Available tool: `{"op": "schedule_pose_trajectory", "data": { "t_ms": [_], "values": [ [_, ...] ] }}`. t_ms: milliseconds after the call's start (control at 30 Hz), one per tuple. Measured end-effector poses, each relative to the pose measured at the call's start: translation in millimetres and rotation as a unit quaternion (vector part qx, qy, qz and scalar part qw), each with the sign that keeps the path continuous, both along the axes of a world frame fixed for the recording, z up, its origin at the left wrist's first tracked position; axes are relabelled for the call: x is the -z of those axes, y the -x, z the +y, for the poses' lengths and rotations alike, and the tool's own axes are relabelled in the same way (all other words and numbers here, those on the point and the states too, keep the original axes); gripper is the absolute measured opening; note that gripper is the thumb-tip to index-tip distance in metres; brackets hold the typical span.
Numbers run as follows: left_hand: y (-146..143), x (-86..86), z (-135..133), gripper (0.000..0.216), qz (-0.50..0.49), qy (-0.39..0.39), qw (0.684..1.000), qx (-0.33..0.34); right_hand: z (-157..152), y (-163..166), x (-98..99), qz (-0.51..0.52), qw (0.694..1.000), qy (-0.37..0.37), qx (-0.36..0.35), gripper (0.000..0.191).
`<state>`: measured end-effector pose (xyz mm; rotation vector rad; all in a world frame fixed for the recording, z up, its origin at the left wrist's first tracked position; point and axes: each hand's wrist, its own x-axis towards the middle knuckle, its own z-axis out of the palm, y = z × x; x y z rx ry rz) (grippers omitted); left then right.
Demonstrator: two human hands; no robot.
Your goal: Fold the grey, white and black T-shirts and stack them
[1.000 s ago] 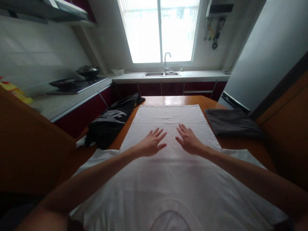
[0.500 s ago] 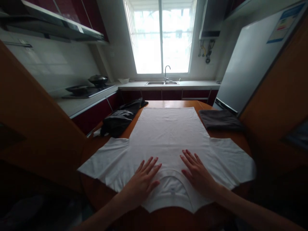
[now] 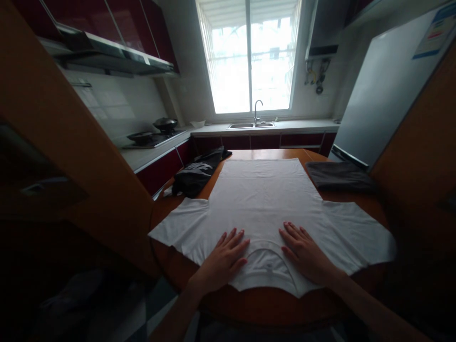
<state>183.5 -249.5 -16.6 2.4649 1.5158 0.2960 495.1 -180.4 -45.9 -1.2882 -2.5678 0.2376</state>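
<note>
A white T-shirt (image 3: 263, 199) lies spread flat on a round wooden table (image 3: 270, 308), its neckline towards me and its hem at the far side. Both short sleeves stick out sideways. My left hand (image 3: 226, 259) rests on the cloth left of the collar, palm down with the fingers extended. To the right of the collar, my right hand (image 3: 304, 251) also lies flat on the shirt, fingers stretched forward. Neither hand grips the fabric. Slight wrinkles show near the sleeves and around the collar.
Dark clothing with white lettering (image 3: 197, 173) lies at the table's left edge. A folded dark grey cloth (image 3: 340, 175) is on the right. Beyond are a counter with a sink (image 3: 251, 125), a stove with a lidded pan (image 3: 166, 124), and a refrigerator (image 3: 377, 95) on the right.
The view has turned slightly left, so everything appears shifted to the right. Both hands stay flat beside the collar, and the shirt keeps its spread shape.
</note>
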Motion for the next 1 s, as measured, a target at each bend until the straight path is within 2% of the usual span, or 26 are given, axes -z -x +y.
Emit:
{"op": "schedule_pose_trajectory", "data": {
  "t_ms": [467, 1000],
  "values": [
    [-3.5, -1.0, -6.5, 0.048, -0.056, 0.006, 0.998, -0.018, 14.2, -13.6, 36.9, -0.003, 0.995, -0.101, -0.023, 0.054],
    [-3.3, 1.6, -4.1, 0.039, -0.125, -0.005, 0.992, -0.036, 18.3, -17.1, 44.6, -0.001, 0.993, -0.111, -0.028, 0.055]
  ]
}}
